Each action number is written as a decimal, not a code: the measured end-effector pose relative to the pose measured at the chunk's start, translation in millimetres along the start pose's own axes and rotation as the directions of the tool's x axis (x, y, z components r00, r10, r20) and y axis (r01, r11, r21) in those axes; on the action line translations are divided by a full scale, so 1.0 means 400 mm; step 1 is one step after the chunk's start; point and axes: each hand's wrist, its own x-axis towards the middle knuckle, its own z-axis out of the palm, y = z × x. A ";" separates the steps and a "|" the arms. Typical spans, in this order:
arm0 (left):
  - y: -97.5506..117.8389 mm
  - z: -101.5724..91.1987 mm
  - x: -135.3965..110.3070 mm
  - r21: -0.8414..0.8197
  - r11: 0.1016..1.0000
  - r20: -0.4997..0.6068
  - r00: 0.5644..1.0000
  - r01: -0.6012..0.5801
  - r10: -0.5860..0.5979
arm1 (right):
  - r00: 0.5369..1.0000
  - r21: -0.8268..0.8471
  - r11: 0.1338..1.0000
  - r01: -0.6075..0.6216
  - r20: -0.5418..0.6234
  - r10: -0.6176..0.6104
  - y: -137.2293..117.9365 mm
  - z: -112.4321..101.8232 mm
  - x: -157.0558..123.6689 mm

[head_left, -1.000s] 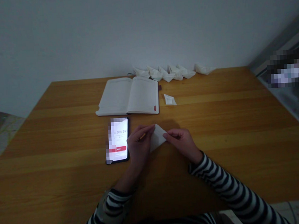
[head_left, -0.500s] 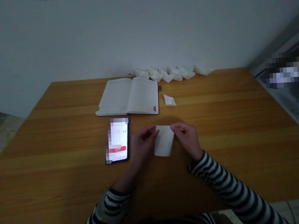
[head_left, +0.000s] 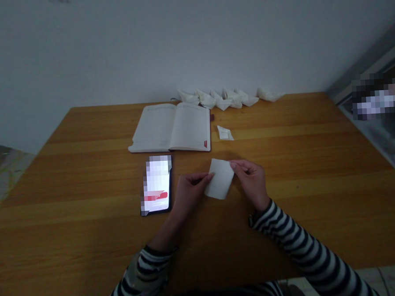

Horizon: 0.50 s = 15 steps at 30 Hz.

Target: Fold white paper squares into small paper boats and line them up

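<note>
Left hand (head_left: 188, 193) and right hand (head_left: 253, 183) pinch the white paper (head_left: 221, 180), now opened out and tilted toward one o'clock.

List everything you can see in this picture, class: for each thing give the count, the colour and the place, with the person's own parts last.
table: one, orange-brown wood, under everything.
wall: one, pale grey, behind the table.
notebook: one, white pages, lying open at the far middle.
paper boats: about six, white, in a row along the far edge.
small folded paper: one, white, right of the notebook.
phone: one, black with lit screen, left of the hands.
paper sheet: one, white, between both hands.
sleeves: two, black-and-white striped, near edge.
left hand: one, fingertips on the sheet's left edge.
right hand: one, pinching the sheet's upper right corner.
</note>
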 end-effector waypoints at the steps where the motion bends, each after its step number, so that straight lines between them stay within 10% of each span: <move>1: -0.002 0.003 -0.001 0.029 0.999 -0.037 0.998 -0.040 0.041 | 1.000 0.023 1.000 -0.013 -0.020 0.013 0.004 0.002 -0.002; 7: -0.019 0.019 -0.010 0.307 0.921 -0.112 0.952 -0.241 0.286 | 0.990 0.164 0.985 -0.062 -0.113 0.081 0.024 0.035 -0.040; 15: -0.018 0.029 -0.013 0.261 0.934 -0.188 0.936 -0.245 0.298 | 0.993 0.212 0.975 -0.061 -0.086 0.081 0.014 0.058 -0.072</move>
